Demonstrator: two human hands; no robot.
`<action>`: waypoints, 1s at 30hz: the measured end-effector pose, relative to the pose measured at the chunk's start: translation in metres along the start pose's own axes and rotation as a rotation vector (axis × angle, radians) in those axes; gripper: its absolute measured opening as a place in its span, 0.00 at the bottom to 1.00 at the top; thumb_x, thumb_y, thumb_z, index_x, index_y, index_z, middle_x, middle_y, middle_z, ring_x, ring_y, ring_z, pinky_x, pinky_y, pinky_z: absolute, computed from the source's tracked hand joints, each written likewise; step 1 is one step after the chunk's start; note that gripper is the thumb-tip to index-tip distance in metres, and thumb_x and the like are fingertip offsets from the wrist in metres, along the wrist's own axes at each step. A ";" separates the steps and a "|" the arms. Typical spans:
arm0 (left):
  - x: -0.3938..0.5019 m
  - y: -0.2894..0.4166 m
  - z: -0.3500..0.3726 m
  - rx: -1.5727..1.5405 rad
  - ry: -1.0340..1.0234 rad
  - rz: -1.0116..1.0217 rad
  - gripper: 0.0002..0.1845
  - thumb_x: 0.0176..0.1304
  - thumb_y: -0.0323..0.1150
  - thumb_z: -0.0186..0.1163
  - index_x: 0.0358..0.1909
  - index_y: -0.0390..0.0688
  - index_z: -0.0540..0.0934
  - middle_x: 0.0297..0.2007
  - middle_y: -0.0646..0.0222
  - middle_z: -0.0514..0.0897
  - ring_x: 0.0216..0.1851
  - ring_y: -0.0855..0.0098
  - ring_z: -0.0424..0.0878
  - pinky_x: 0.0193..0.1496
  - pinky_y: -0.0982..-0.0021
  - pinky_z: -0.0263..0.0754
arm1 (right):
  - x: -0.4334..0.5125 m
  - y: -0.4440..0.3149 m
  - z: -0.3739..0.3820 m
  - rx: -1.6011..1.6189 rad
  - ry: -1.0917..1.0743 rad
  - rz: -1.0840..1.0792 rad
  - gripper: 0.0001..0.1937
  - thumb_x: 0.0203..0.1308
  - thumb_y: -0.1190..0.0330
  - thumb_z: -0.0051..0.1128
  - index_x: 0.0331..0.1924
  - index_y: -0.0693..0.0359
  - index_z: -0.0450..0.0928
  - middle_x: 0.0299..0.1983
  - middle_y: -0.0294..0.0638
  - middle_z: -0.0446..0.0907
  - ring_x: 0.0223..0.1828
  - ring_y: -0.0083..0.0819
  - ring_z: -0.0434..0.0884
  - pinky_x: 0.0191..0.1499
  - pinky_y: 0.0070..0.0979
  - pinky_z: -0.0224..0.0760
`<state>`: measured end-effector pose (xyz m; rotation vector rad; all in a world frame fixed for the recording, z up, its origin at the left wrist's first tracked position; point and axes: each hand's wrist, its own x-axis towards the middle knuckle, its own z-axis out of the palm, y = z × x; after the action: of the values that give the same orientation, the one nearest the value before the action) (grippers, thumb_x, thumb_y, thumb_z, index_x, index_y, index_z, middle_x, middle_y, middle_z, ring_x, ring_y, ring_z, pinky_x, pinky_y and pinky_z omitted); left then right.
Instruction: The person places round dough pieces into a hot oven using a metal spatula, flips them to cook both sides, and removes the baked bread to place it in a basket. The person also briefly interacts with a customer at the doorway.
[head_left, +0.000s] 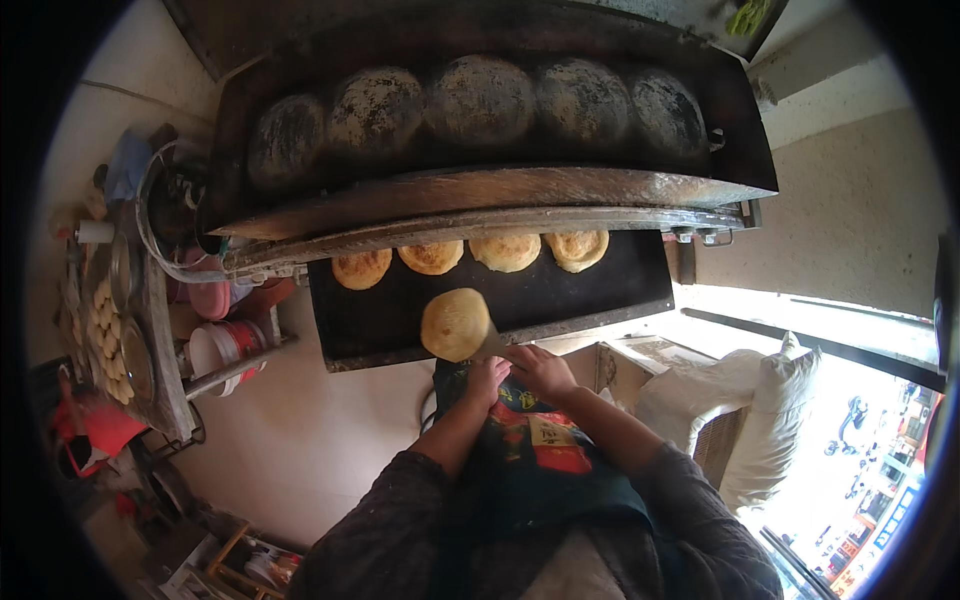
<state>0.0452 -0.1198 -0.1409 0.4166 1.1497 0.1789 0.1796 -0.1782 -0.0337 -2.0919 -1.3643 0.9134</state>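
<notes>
A round browned flatbread (454, 324) rests partly on a flat metal scraper (491, 343) at the front of a black metal baking tray (585, 292). My right hand (541, 371) grips the scraper's near end. Beside it, my left hand (489, 379) is at the flatbread's near edge, close to the scraper; whether its fingers hold anything is not plain. Farther back on the tray lie several more round flatbreads (505, 251) in a row, their far edges partly hidden by the oven's front rim.
Above the tray sits a blackened oven plate (480, 97) with several round marks. At left, a wooden table (169, 360) bears many dough pieces (109, 337); white-and-red buckets (225, 349) stand beneath. White sacks (772, 420) lie at right.
</notes>
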 end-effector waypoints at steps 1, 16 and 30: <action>0.000 0.002 0.002 0.035 0.001 0.022 0.23 0.64 0.48 0.49 0.54 0.44 0.65 0.45 0.65 0.77 0.48 0.68 0.76 0.52 0.66 0.68 | 0.010 -0.003 0.005 -0.014 -0.020 0.003 0.12 0.57 0.66 0.49 0.45 0.52 0.72 0.40 0.42 0.77 0.41 0.42 0.78 0.41 0.34 0.73; -0.017 -0.008 -0.024 0.004 0.186 -0.287 0.09 0.68 0.35 0.45 0.47 0.44 0.66 0.45 0.60 0.78 0.48 0.64 0.79 0.44 0.63 0.74 | -0.040 0.067 -0.025 -0.080 0.119 0.517 0.20 0.53 0.63 0.54 0.53 0.48 0.68 0.46 0.41 0.75 0.50 0.42 0.73 0.49 0.36 0.67; -0.015 0.004 -0.021 -0.090 0.260 -0.445 0.11 0.69 0.33 0.42 0.50 0.44 0.66 0.49 0.54 0.75 0.48 0.59 0.78 0.48 0.57 0.75 | 0.046 0.060 0.030 0.597 0.204 0.652 0.18 0.52 0.71 0.57 0.49 0.59 0.69 0.39 0.40 0.77 0.42 0.31 0.75 0.46 0.26 0.67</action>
<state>0.0205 -0.1173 -0.1335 0.0501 1.4553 -0.1078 0.2063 -0.1583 -0.1077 -2.0630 -0.2232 1.1327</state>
